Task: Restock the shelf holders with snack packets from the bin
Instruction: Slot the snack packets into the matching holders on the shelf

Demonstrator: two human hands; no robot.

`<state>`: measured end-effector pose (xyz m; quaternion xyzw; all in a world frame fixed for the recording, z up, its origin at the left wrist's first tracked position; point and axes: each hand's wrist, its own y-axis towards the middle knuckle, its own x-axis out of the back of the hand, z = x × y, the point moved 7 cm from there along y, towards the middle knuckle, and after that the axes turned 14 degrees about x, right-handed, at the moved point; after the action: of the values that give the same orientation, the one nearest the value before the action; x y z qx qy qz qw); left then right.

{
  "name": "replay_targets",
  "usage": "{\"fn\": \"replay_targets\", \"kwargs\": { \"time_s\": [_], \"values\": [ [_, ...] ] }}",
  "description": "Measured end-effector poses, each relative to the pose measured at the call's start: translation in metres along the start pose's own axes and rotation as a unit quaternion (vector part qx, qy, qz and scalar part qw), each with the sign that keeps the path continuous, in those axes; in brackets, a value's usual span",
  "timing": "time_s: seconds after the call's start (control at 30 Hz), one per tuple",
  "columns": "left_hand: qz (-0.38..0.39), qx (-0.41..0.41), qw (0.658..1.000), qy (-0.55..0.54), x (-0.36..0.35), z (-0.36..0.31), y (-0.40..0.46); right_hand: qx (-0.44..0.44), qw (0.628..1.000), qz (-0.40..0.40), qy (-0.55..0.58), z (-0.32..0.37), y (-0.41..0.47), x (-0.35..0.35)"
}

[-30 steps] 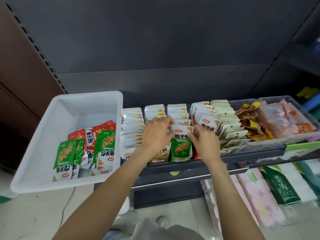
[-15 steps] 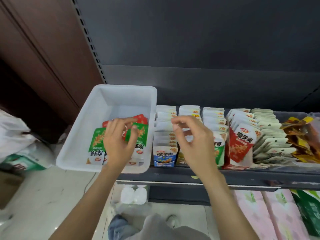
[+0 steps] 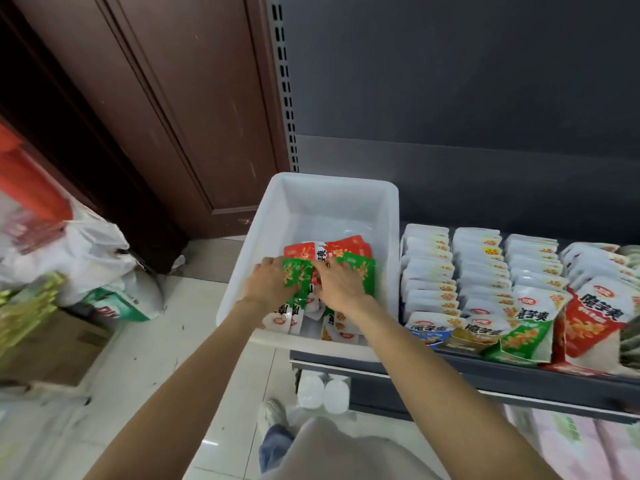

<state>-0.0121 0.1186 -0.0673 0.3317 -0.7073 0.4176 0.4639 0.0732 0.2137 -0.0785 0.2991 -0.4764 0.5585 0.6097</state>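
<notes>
2 hands are down in the white bin (image 3: 277, 202), both reaching over its near rim onto the heap of snack packets inside. Only 1 view, from the head camera, looking down along both forearms.

The left hand (image 3: 268, 282) lies on a green packet (image 3: 294, 275), its fingers (image 3: 268, 262) spread a little and laid over the packet's left edge; whether they are gripping it or only pressing on it I cannot tell, since the tips are blurred and partly under the foil. The right hand (image 3: 341, 285) sits just beside it, fingers (image 3: 327, 265) bent down onto a second green packet (image 3: 363, 271), tips tucked at its left edge, and here too a real grip cannot be made out. Between the 2 sets of fingers a strip of red and white wrapping shows.

Just beyond the fingertips lie red packets (image 3: 346, 245), flat on the bin floor. Under the wrists, nearer the person, more packets with white ends (image 3: 282, 318) are piled against the near wall.

Right of the right hand's fingers, past the bin wall, stand the shelf holders (image 3: 485, 271), rows of white-backed packets packed upright, with blue, gold, green and red fronts facing out at the shelf edge (image 3: 485, 368).

Left of the left hand's fingers, well apart on the floor, sit plastic bags (image 3: 86, 251) and a cardboard box (image 3: 52, 344) before a brown wooden door (image 3: 173, 98).
</notes>
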Motion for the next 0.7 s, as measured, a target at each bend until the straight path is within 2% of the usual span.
{"fn": "replay_targets", "kwargs": {
  "time_s": [0.13, 0.23, 0.3, 0.37, 0.43, 0.5, 0.53, 0.57, 0.6, 0.63, 0.7],
  "values": [
    [0.056, -0.012, 0.995, 0.081, -0.023, -0.003, 0.011, -0.006, 0.997, 0.054, -0.053, -0.008, 0.007, -0.015],
    [0.079, -0.048, 0.993, 0.071, -0.029, -0.006, 0.015, -0.009, 0.996, 0.055, -0.068, -0.009, 0.007, -0.015],
    [0.064, -0.080, 0.993, 0.057, -0.022, -0.012, 0.012, -0.016, 0.995, 0.066, -0.070, -0.010, 0.007, -0.014],
    [0.020, -0.082, 0.996, 0.013, -0.004, -0.013, 0.009, -0.022, 0.998, 0.060, -0.025, -0.008, 0.006, -0.008],
    [-0.026, -0.059, 0.990, -0.128, 0.028, -0.007, 0.004, -0.028, 0.993, -0.026, 0.109, -0.002, -0.001, 0.011],
    [-0.042, -0.006, 0.946, -0.322, 0.057, 0.004, -0.001, 0.002, 0.960, -0.143, 0.241, 0.008, -0.015, 0.035],
    [-0.014, 0.025, 0.900, -0.434, 0.063, 0.009, -0.003, 0.033, 0.946, -0.178, 0.269, 0.015, -0.024, 0.045],
    [0.034, 0.046, 0.839, -0.540, 0.064, 0.008, -0.006, 0.068, 0.941, -0.197, 0.267, 0.023, -0.033, 0.052],
    [0.076, 0.056, 0.784, -0.614, 0.063, 0.006, -0.008, 0.099, 0.945, -0.208, 0.231, 0.030, -0.040, 0.056],
    [0.103, 0.060, 0.749, -0.652, 0.063, 0.001, -0.011, 0.126, 0.951, -0.220, 0.176, 0.034, -0.045, 0.057],
    [0.145, 0.045, 0.711, -0.687, 0.062, -0.012, -0.017, 0.164, 0.948, -0.262, 0.075, 0.037, -0.051, 0.062]
  ]
}}
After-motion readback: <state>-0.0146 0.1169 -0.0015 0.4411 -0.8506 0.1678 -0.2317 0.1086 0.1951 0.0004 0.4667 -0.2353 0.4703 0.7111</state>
